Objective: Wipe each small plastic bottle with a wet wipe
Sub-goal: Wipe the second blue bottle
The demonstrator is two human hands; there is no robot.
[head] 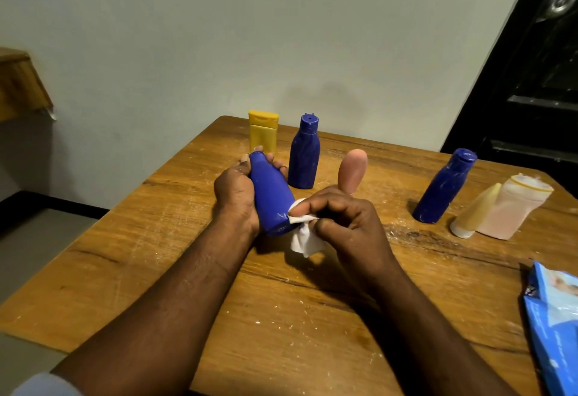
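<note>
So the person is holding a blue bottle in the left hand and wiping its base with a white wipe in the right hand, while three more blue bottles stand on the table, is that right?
Not quite: the head view shows two other blue bottles on the table, one upright and one leaning. The rest holds: left hand holds the blue bottle; right hand wipes its base with the white wipe.

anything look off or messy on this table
The clear bottle at right looks crumpled and dented. White specks and smears dot the table, thickest near the tube.

Blue bottle [271,195] tilted in left hand [236,191], right hand [345,223] pinching white wet wipe [303,236] against its base.
</note>
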